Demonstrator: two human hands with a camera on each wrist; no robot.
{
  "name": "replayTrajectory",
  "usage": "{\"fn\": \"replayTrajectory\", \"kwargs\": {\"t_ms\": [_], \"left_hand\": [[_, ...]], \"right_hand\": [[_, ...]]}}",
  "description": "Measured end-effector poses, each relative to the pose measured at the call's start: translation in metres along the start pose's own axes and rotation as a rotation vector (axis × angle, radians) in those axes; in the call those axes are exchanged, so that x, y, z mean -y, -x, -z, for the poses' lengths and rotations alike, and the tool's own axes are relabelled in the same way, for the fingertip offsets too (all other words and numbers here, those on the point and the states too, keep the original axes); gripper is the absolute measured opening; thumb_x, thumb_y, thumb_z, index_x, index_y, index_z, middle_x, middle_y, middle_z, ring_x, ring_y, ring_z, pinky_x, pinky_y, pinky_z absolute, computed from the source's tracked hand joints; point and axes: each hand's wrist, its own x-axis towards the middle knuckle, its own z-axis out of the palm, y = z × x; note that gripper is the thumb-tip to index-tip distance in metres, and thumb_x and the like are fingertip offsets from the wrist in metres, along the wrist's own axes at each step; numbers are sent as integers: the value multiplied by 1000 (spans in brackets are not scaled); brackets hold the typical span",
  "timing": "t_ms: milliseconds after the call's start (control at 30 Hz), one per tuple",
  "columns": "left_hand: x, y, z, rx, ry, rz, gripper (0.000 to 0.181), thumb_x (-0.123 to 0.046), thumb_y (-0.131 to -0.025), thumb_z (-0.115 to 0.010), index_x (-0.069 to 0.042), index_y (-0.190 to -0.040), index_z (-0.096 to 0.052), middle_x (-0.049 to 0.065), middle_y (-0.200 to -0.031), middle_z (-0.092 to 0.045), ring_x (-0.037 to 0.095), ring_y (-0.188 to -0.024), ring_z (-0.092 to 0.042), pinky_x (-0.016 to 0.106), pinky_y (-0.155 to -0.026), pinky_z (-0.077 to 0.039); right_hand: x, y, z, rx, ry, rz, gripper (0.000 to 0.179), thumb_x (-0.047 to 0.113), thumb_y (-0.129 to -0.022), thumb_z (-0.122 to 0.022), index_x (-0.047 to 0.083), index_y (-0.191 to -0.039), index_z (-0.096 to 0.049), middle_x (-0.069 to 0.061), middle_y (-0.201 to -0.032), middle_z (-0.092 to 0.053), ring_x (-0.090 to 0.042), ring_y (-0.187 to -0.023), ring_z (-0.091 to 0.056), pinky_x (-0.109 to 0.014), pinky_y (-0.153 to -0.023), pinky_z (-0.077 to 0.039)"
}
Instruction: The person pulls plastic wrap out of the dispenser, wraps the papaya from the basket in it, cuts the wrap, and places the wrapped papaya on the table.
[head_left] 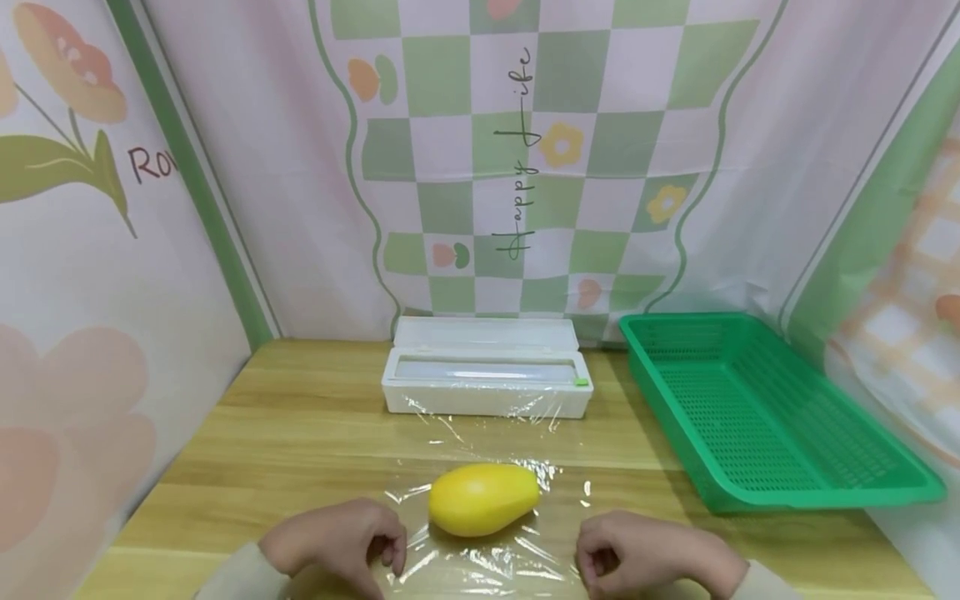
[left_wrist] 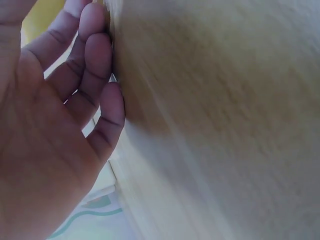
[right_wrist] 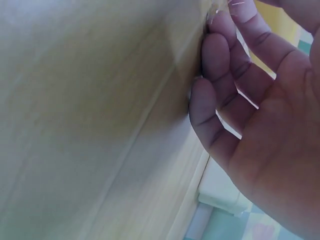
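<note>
A yellow papaya lies on its side on a sheet of clear cling film. The film runs forward over the wooden table from a white dispenser box, whose lid stands raised. To the left of the papaya, my left hand pinches the film's near left corner, low against the tabletop. My right hand does the same at the right corner; a bit of film shows at its fingertips in the right wrist view. Curled fingers touch the table in the left wrist view. Neither hand touches the papaya.
A green plastic basket stands on the right of the table, its floor perforated. The dispenser carries a small bright green piece at its right front. Printed curtains enclose the back and both sides.
</note>
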Motion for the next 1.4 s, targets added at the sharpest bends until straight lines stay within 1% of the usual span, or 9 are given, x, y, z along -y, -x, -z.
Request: {"fn": "replayTrajectory", "kwargs": {"t_ms": [100, 233, 333, 533, 767, 900, 1000, 1233, 1400], "left_hand": [[0, 0, 2, 16, -9, -5, 28, -18, -68, -91, -22, -84, -68, -20, -76, -51, -8, -69, -44, 12, -59, -45], [0, 0, 4, 31, 16, 16, 13, -13, -76, -83, -21, -79, -72, -21, -77, -52, -9, -70, -46, 13, -61, -47], [1, 0, 5, 39, 38, 28, 9, -11, -80, -77, -19, -78, -73, -22, -77, -53, -9, -70, -48, 14, -61, -49], [-2, 2, 8, 38, 113, 52, 10, -9, -87, -75, -17, -83, -71, -22, -78, -61, -8, -68, -55, 17, -61, -53], [-10, 4, 19, -29, 161, 56, 8, -12, -85, -79, -18, -84, -74, -21, -81, -66, -4, -72, -61, 19, -67, -55], [-12, 5, 29, -77, 111, 37, 6, -19, -84, -82, -22, -82, -77, -26, -80, -66, -5, -73, -63, 20, -70, -55], [-12, 5, 35, -106, 81, 15, 6, -19, -83, -82, -22, -82, -78, -28, -80, -66, -6, -73, -63, 21, -71, -56], [-17, 6, 45, -170, 45, -4, 2, -20, -85, -81, -20, -85, -79, -25, -85, -68, -4, -79, -63, 25, -75, -55], [-18, 6, 48, -244, 0, -21, 14, -12, -84, -78, -26, -85, -76, -23, -87, -68, -1, -82, -61, 27, -75, -56]], "right_hand": [[0, 3, 2, 7, -92, -41, 19, 4, -83, -72, 20, -83, -62, 21, -81, -53, 10, -70, -48, -15, -57, -49], [0, 3, 5, 23, -152, -68, 17, 3, -85, -70, 18, -84, -61, 21, -80, -53, 10, -70, -47, -16, -57, -49], [-1, 3, 5, 28, -158, -68, 17, 3, -86, -70, 17, -84, -61, 21, -80, -53, 10, -70, -47, -16, -57, -49], [-1, 3, 6, 17, -148, -53, 15, 5, -85, -70, 17, -84, -61, 22, -80, -52, 10, -70, -47, -16, -57, -49], [-2, 6, 8, -8, -155, -55, 16, 5, -87, -70, 18, -85, -61, 21, -80, -54, 9, -70, -48, -17, -57, -50], [1, 9, 13, -57, -149, -62, 17, 7, -90, -70, 21, -87, -61, 20, -82, -57, 6, -72, -51, -20, -59, -51], [2, 10, 18, -92, -134, -52, 14, 10, -92, -70, 21, -90, -63, 18, -87, -61, 3, -77, -55, -22, -64, -53], [1, 13, 25, -164, -71, -28, 9, 14, -92, -71, 20, -92, -65, 18, -90, -64, 0, -83, -60, -24, -69, -55], [-1, 12, 28, -221, -62, -42, 9, 13, -93, -71, 20, -93, -65, 16, -88, -64, -1, -83, -60, -25, -69, -55]]}}
